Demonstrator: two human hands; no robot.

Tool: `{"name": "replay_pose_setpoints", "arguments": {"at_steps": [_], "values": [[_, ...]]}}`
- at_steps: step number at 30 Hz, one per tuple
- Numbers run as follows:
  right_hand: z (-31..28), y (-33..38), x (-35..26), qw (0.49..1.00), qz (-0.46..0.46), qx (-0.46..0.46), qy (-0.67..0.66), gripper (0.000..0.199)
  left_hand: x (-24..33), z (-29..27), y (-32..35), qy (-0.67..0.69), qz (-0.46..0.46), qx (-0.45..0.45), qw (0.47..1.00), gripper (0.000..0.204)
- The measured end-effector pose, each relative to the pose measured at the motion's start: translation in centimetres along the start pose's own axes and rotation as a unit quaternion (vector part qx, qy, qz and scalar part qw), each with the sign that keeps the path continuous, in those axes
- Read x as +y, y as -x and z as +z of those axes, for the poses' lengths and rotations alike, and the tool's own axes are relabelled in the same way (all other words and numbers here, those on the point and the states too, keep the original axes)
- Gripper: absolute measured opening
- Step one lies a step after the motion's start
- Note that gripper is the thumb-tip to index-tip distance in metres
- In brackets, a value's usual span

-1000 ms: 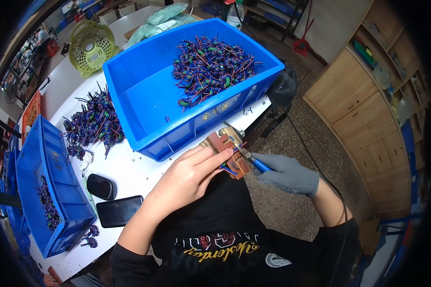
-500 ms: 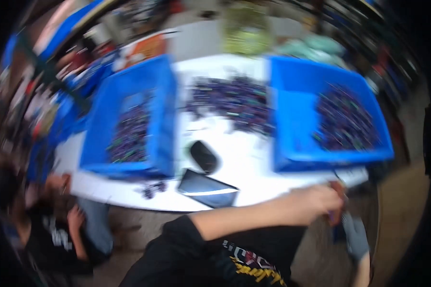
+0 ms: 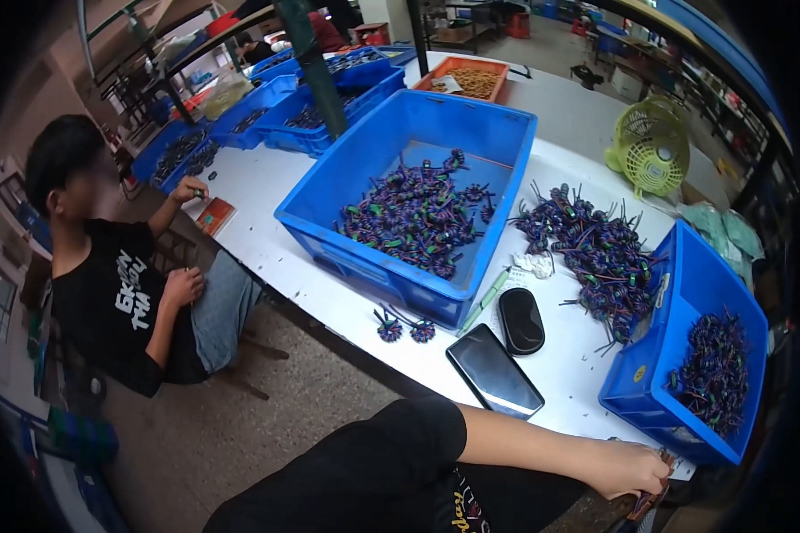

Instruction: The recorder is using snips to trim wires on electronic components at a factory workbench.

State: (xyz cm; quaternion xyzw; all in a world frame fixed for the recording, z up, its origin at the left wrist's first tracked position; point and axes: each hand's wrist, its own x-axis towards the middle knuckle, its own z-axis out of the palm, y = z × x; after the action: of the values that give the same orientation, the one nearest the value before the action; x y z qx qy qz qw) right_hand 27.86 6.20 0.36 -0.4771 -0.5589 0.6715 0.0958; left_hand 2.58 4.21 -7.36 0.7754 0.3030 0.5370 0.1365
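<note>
My left hand (image 3: 631, 469) is at the lower right, by the table's near edge and below the right blue bin (image 3: 627, 377). Its fingers are closed around something reddish-brown, mostly hidden by the hand. My right hand is out of the picture. Small ring-shaped wire-wound coils (image 3: 718, 373), purple with green and red strands and stiff leads, fill part of that bin. More lie in a loose pile (image 3: 587, 253) on the white table. The larger blue bin (image 3: 329, 235) at centre holds another heap, and two coils (image 3: 405, 327) rest in front of it.
A dark phone (image 3: 495, 371), a black oval case (image 3: 521, 322) and a green pen (image 3: 484, 302) lie between the bins. A yellow-green fan (image 3: 652, 147) stands behind. At left a seated person (image 3: 116, 266) holds a small item near an orange-red block (image 3: 213, 216).
My view has swung left, bringing the co-worker and far bins into sight. The grey-gloved right hand has left the picture. My left hand stays closed near the right bin.
</note>
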Motion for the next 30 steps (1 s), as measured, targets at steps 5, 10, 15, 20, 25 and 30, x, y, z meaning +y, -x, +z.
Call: {"name": "replay_pose_setpoints", "arguments": {"at_steps": [5, 10, 15, 20, 25, 30], "values": [[0.0, -1.7, 2.3, 0.985, -0.004, -0.010, -0.174, 0.046, 0.7, -0.7, -0.6, -0.029, 0.017, -0.037, 0.999, 0.014], [-2.8, -6.4, 7.1, 0.810, 0.066, -0.371, -0.449, 0.046, 1.6, -2.0, 0.4, 0.001, 0.008, -0.011, 1.000, 0.015], [2.2, -4.3, 10.5, 0.757, 0.064, -0.235, -0.607, 0.041, 2.5, -1.5, 1.0, 0.015, -0.046, -0.041, 0.998, 0.018], [5.2, -6.4, 18.6, 0.742, 0.065, -0.213, -0.633, 0.049, 6.7, -3.8, 3.9, 0.105, -0.129, 0.047, 0.985, 0.025], [7.8, -9.5, 25.0, 0.878, 0.040, -0.211, -0.427, 0.061, 12.2, -10.4, 8.2, 0.130, -0.268, 0.133, 0.945, 0.043], [9.3, -9.4, 24.1, 0.921, 0.011, -0.194, -0.338, 0.058, 15.3, -14.4, 11.9, 0.253, -0.281, 0.368, 0.849, 0.043]]}}
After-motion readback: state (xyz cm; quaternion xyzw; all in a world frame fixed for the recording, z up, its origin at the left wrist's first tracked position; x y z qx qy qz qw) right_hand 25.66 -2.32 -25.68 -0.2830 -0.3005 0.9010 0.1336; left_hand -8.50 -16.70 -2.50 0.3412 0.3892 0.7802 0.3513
